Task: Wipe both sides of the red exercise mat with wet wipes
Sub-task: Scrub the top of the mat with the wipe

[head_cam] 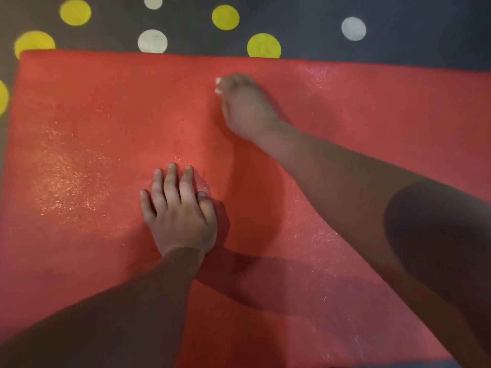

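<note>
A red exercise mat [79,256] lies flat on a dark floor covering [425,27] dotted with yellow and white circles, and fills most of the head-camera view. At far left a damp sheen [63,179] glistens on the mat's surface. Left of centre, the left hand [180,211] rests palm-down on the mat, fingers straight and slightly spread, holding nothing. It appears to be pinning the mat in place.

Above and to its right, the blurred right hand [247,107] reaches toward the far edge. A scrap of white at its fingertips is probably the wet wipe [218,86], but the blur makes it impossible to tell whether the fingers curl round it or merely press it flat. Further right, a second wet patch [316,73] shines near the far edge.

The upper face looks partly wiped, and nothing shows whether the underside has had its turn. Several things could go wrong from here — a loosely held wipe could slip out from under the hand, the drier band between the damp patches could be missed, and a mat steadied by one palm could creep or bunch under a hard stroke.
</note>
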Available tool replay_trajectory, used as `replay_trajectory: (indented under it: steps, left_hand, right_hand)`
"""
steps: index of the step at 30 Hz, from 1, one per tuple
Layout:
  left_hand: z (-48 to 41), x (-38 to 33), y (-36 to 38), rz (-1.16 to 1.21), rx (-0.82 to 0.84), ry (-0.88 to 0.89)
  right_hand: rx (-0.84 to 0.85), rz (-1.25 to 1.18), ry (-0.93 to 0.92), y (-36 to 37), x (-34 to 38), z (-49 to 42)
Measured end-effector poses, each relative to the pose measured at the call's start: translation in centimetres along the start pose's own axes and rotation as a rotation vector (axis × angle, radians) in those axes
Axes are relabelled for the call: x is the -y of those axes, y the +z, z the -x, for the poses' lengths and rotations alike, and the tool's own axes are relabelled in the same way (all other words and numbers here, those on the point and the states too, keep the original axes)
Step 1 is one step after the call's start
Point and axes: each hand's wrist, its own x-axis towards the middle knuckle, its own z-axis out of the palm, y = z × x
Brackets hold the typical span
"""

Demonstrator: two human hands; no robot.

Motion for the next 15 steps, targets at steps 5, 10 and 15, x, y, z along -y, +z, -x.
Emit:
replay_trajectory:
  steps: [5, 10, 15]
  left_hand:
    - [0.1, 0.1, -0.2, -0.001, 0.020, 0.009]
    - [0.1, 0.1, 0.0, 0.001, 0.000, 0.018]
    - [0.1, 0.1, 0.0, 0.000, -0.012, 0.015]
  right_hand:
    - [-0.036, 0.174, 0.169, -1.3, -5.1, -1.7]
    - [-0.110, 0.116, 0.378, -0.5, -1.4, -3.9]
    - [-0.050, -0.041, 0.070, 0.5, 2.1, -4.7]
